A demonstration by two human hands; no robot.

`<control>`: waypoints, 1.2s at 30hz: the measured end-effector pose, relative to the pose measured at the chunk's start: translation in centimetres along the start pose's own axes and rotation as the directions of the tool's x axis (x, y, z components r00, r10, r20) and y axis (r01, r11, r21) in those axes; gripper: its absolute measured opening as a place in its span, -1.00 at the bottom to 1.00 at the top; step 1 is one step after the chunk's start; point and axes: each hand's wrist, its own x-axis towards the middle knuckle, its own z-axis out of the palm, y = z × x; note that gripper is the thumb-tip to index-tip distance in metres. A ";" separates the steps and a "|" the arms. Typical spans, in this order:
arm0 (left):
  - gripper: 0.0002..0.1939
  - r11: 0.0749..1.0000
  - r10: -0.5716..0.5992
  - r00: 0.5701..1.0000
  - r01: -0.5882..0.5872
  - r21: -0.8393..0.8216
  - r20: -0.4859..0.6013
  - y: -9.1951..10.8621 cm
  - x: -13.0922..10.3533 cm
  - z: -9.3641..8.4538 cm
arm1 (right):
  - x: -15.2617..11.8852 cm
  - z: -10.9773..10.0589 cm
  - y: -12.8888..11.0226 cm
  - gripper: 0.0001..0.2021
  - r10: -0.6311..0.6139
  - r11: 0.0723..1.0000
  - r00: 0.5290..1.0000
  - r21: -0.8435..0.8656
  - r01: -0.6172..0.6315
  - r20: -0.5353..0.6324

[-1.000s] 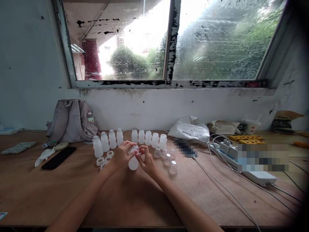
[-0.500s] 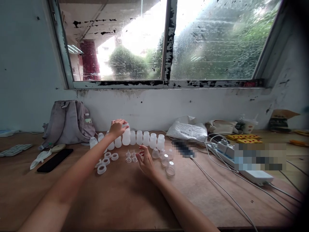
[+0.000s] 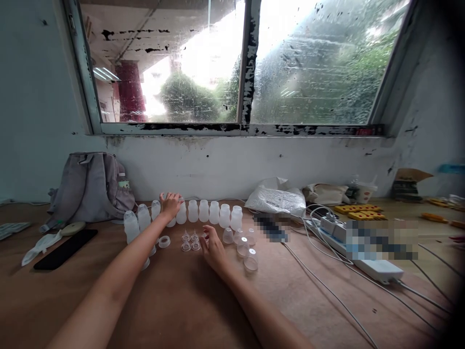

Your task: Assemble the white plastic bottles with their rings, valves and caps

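Several frosted white bottles (image 3: 204, 212) stand in a curved row towards the wall. My left hand (image 3: 170, 204) is over the left part of the row, fingers spread over the bottle tops; whether it touches one is unclear. Nearer me, my right hand (image 3: 212, 246) hovers with fingers apart beside small clear nipples (image 3: 186, 242), holding nothing visible. To its right stand several clear domed caps (image 3: 250, 260). White rings (image 3: 164, 242) lie left of the nipples, some hidden behind my left forearm.
A grey backpack (image 3: 92, 189) leans at the left wall, with a black phone (image 3: 66, 249) in front. A silver bag (image 3: 276, 198) sits behind the right side. A white power strip (image 3: 379, 268) and its cables spread across the right, near yellow trays (image 3: 359, 212).
The view has shifted slightly. My left hand has moved off the bottle it was touching, which now stands in the row. My right hand stays near the nipples.
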 end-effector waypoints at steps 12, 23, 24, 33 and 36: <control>-0.76 0.999 -0.001 0.998 -0.001 0.034 0.069 -0.4 0.7 0.2 | -0.1 0.3 0.9 -0.86 0.148 0.985 0.981 -0.111 -0.134 0.127; -0.76 0.999 0.023 0.998 -0.024 0.026 0.061 -0.1 0.9 -1.0 | -0.2 0.6 1.4 -0.77 0.144 0.983 0.974 -0.139 -0.121 0.174; -0.75 1.000 0.016 0.999 -0.017 0.024 0.045 0.1 0.9 -1.4 | -0.2 0.6 1.4 -0.77 0.142 0.983 0.973 -0.143 -0.117 0.182; -0.78 0.997 -0.070 0.997 0.071 0.026 -0.029 0.5 -7.5 -5.2 | -0.2 0.8 1.2 -0.83 0.140 0.977 0.955 -0.190 -0.092 0.261; -0.81 0.996 -0.086 0.996 0.086 0.038 -0.001 0.4 -11.1 -4.4 | -0.3 1.0 1.1 -0.83 0.139 0.974 0.949 -0.210 -0.080 0.282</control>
